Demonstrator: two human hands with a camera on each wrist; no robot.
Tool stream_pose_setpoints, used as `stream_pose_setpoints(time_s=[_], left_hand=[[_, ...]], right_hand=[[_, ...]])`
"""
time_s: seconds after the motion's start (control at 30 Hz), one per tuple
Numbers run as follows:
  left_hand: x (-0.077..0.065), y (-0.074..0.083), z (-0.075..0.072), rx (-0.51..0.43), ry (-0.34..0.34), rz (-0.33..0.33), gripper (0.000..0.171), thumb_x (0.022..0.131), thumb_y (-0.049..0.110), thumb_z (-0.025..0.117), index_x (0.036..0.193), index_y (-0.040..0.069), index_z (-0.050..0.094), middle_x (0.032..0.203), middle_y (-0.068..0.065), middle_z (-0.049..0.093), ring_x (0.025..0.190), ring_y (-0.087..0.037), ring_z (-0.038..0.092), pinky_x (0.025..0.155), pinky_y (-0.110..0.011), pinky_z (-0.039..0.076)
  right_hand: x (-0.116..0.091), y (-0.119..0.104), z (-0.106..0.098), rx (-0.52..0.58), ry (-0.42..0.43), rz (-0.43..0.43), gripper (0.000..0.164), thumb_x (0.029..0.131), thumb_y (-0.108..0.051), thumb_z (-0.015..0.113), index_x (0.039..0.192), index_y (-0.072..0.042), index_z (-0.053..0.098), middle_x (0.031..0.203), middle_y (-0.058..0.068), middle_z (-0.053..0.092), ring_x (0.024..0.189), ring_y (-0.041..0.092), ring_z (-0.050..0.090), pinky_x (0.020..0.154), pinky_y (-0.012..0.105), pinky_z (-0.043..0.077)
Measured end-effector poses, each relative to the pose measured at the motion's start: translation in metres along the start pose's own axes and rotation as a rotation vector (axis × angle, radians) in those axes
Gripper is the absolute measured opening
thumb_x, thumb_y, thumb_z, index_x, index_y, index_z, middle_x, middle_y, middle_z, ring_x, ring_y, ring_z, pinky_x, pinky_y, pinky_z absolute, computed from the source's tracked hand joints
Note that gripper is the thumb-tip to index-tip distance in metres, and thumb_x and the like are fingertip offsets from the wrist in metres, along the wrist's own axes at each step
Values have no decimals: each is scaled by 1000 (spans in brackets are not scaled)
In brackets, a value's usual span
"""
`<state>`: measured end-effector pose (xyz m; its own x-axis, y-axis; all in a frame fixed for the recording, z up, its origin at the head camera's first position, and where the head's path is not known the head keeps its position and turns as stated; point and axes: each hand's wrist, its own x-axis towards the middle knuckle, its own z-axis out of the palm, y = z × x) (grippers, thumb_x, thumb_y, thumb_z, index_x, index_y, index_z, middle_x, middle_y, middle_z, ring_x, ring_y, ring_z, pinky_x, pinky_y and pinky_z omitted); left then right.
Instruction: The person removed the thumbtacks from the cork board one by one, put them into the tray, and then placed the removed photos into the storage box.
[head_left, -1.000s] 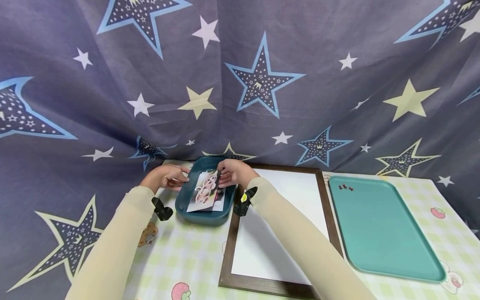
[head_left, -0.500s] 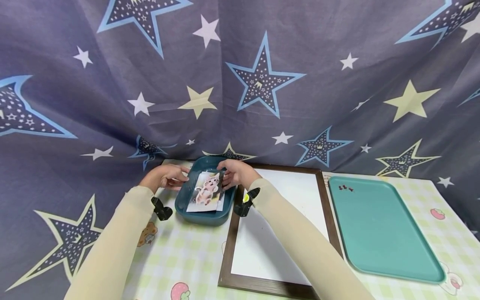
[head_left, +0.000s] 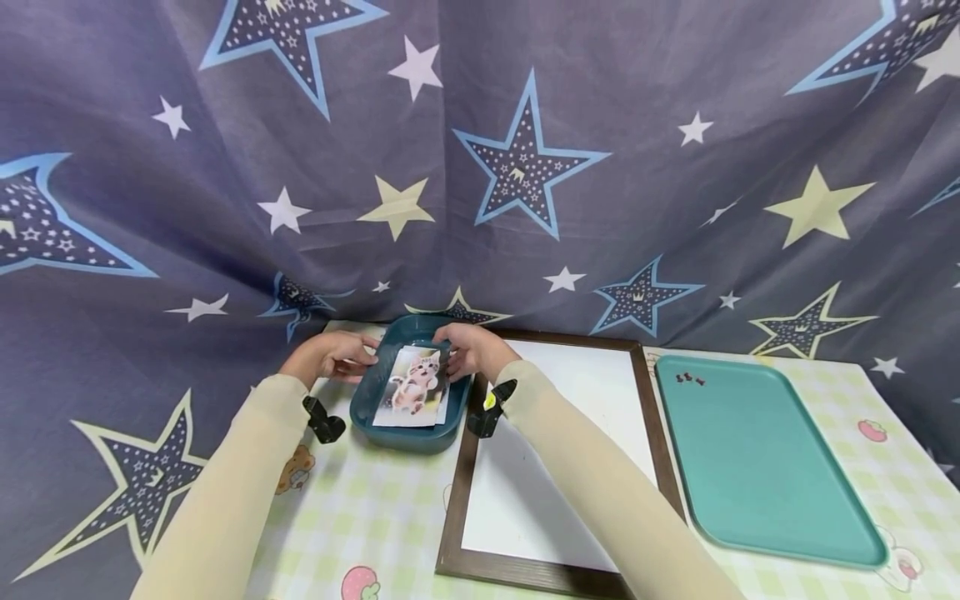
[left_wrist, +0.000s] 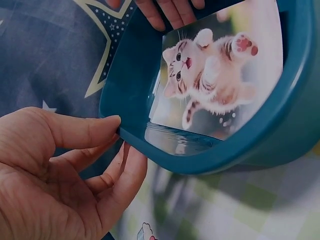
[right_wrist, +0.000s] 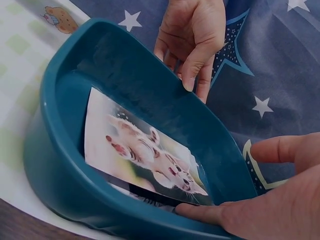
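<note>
A dark teal plastic basin [head_left: 408,435] stands on the table near the curtain. On top of the stack inside lies a kitten photo [left_wrist: 215,75], with the edges of other prints showing below it. My left hand [head_left: 337,354] pinches the basin's left rim, thumb on the inner side and fingers outside. Over the opposite rim reaches my right hand [head_left: 472,346]. Its fingers [right_wrist: 200,212] extend straight at the photo's top edge, while the thumb stands apart from them in the right wrist view.
A brown-framed whiteboard [head_left: 540,517] lies right of the basin, under my right forearm. Farther right is a mint tray [head_left: 772,467] with a few small red pieces [head_left: 690,378] at its upper left corner. A star-patterned curtain [head_left: 360,275] hangs behind the checked tablecloth [head_left: 330,533].
The kitten photo, bent up at its right side by my right hand a second ago, has gone down flat on the stack. My left hand has stayed at the rim.
</note>
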<state>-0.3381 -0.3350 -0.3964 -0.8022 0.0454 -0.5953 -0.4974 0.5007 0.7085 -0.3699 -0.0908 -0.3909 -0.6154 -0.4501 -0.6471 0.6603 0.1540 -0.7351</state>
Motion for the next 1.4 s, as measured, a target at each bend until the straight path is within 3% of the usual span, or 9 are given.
stream_pose_setpoints(time_s=[0.23, 0.4, 0.53, 1.17, 1.4], left_hand=[[0, -2, 0, 4, 0, 7, 64, 103, 9, 54, 160, 5, 26, 106, 0, 67, 91, -9, 66, 99, -36, 57], [-1, -2, 1, -9, 0, 10, 64, 103, 8, 55, 160, 4, 27, 94, 6, 68, 85, -6, 66, 88, -30, 59], [0, -2, 4, -15, 0, 6, 63, 103, 9, 55, 159, 5, 28, 95, 5, 67, 85, -6, 66, 81, -27, 59], [0, 2, 0, -11, -7, 0, 63, 103, 8, 54, 160, 4, 26, 82, 9, 65, 75, -4, 63, 76, -25, 59], [-1, 1, 1, 0, -9, -6, 64, 103, 9, 54, 160, 5, 25, 87, 7, 65, 79, -5, 63, 78, -25, 58]], right_hand=[[0, 1, 2, -7, 8, -8, 75, 103, -16, 48, 161, 4, 6, 165, 34, 13, 155, 45, 17, 127, 54, 18], [1, 2, 2, -5, 12, -2, 74, 103, -17, 48, 162, 4, 7, 164, 35, 16, 154, 46, 19, 127, 54, 18], [2, 4, 2, -7, 23, 4, 75, 103, -16, 49, 162, 2, 7, 164, 35, 15, 155, 46, 18, 127, 55, 18], [2, 0, 5, -55, 47, -23, 78, 101, -14, 52, 163, -1, 6, 163, 38, 12, 153, 49, 18, 126, 57, 21], [2, 2, 6, -40, 66, -30, 81, 100, -12, 54, 163, -3, 5, 164, 37, 10, 154, 48, 16, 125, 58, 22]])
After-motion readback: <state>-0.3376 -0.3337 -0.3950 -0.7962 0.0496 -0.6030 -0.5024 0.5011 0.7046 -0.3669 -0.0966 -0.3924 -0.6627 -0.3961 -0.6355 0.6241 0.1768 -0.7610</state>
